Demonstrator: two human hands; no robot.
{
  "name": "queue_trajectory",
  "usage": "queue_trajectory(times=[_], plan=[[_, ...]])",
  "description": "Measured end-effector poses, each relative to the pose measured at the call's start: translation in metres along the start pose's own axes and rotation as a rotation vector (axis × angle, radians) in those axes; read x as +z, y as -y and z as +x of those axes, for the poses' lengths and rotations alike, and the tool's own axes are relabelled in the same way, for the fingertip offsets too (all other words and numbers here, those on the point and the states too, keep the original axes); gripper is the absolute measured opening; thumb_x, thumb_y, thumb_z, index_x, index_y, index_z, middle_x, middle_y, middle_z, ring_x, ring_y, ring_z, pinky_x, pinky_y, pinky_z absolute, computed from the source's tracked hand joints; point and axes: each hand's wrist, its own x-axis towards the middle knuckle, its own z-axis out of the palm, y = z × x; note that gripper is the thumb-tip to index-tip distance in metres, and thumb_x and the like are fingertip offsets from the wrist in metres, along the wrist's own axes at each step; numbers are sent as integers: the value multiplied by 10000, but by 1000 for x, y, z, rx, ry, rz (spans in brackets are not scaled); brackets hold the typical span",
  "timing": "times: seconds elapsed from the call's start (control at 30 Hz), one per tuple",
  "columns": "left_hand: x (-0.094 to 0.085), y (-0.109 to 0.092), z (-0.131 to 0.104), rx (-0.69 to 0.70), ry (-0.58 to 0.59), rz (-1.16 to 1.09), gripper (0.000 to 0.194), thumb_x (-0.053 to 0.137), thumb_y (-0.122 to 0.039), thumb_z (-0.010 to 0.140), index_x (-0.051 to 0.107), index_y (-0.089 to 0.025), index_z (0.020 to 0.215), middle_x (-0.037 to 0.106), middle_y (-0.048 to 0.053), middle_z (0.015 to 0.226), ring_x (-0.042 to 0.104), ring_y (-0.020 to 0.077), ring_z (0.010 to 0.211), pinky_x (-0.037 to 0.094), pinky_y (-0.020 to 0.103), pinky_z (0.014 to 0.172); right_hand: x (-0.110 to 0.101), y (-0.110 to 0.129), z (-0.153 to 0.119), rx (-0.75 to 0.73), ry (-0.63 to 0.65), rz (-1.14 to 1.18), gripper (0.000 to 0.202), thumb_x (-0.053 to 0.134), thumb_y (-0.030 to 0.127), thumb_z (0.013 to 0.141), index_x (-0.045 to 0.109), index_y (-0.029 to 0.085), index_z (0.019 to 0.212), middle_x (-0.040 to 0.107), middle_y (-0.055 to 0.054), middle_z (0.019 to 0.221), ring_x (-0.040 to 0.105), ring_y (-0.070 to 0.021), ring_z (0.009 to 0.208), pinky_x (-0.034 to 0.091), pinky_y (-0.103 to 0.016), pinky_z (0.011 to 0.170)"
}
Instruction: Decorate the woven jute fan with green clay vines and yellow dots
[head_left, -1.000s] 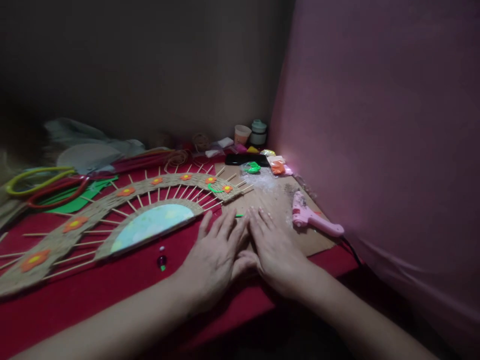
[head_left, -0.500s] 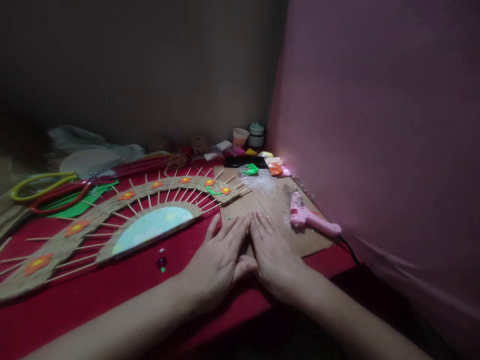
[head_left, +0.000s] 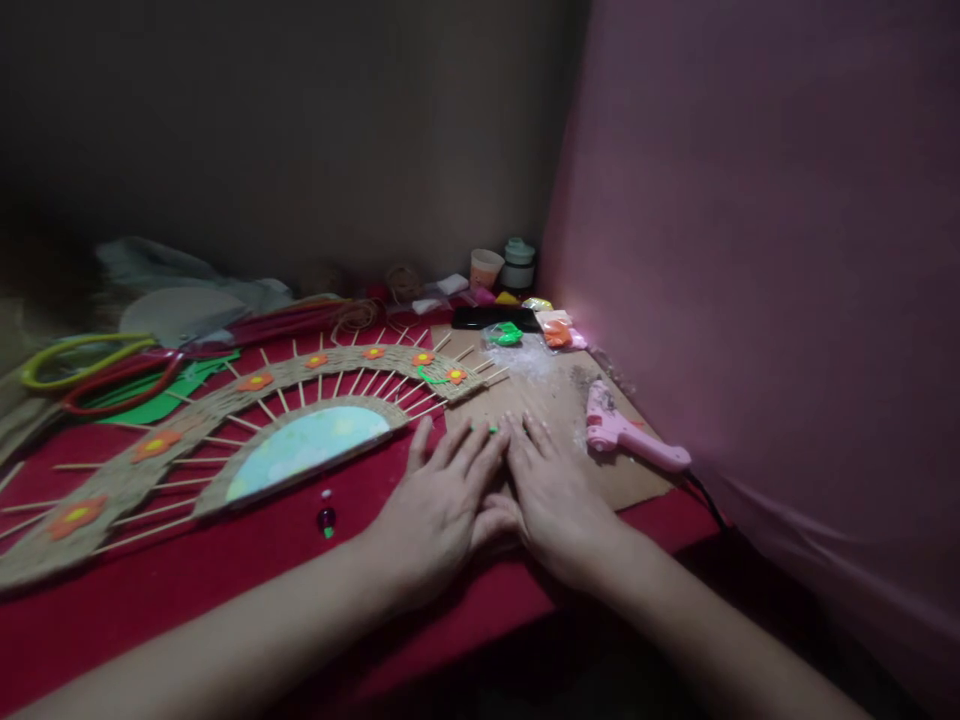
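Observation:
My left hand (head_left: 446, 500) lies palm down over the near edge of a brown cardboard sheet (head_left: 637, 480), its fingers spread. Beside it my right hand (head_left: 559, 495) is also flat, fingers stretched forward, and the two hands meet at the fingertips and thumbs. A thin bit of green (head_left: 493, 430) shows at the fingertips; what lies beneath the palms is hidden. To the left sits a woven arch (head_left: 285, 372) with sticks and orange flowers, around a pale blue half-disc (head_left: 311, 445). A curved green strip (head_left: 431, 376) rests near the arch's right end.
A pink glue gun (head_left: 630, 435) lies on the cardboard's right side. Behind are a green clay packet (head_left: 504, 334), an orange one (head_left: 556, 332), a black phone (head_left: 491, 318), a cup (head_left: 486, 268) and a jar (head_left: 518, 264). Scissors (head_left: 124, 375) lie far left.
The fingers of my left hand have spread a little, and more green shows at the fingertips. The camera view has shifted slightly.

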Motion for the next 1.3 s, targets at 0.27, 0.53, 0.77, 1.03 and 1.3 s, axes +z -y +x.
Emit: queue_trajectory(times=[0.27,0.53,0.77,1.03,1.3], plan=[[-3,23,13,-103,-45,-105,679,380,-471,935,137,-130,1470,323,188,1482,271,291,1380,147,561,1110,-10,-10,16,97,-40,41,828,436,531,888,208,-44,1439,187,-270,1493,157,-354,1394,224,-522,1121],[-1,12,14,1,41,-90,663,390,-483,933,213,-115,1455,342,163,1479,288,279,1375,104,515,1139,-3,-1,18,-10,26,1,694,470,295,886,235,-93,1410,194,-287,1482,168,-357,1389,227,-502,1132],[-9,16,9,-80,-165,-73,630,345,-430,953,174,-88,1453,451,187,1392,384,301,1295,225,528,1084,-8,-3,9,76,29,37,783,442,468,905,236,-93,1411,206,-292,1471,192,-377,1378,268,-537,1103],[7,9,-2,-1,12,62,819,254,-636,899,308,11,1397,376,238,1435,286,322,1370,202,496,1124,2,2,1,5,16,-36,752,519,387,884,272,-116,1385,217,-307,1452,189,-376,1368,243,-504,1121],[6,4,-8,-7,15,83,835,254,-652,888,353,14,1382,387,241,1427,291,351,1362,234,528,1103,1,3,-5,3,11,-46,775,504,452,884,299,-109,1379,250,-311,1437,230,-383,1353,281,-500,1104]])
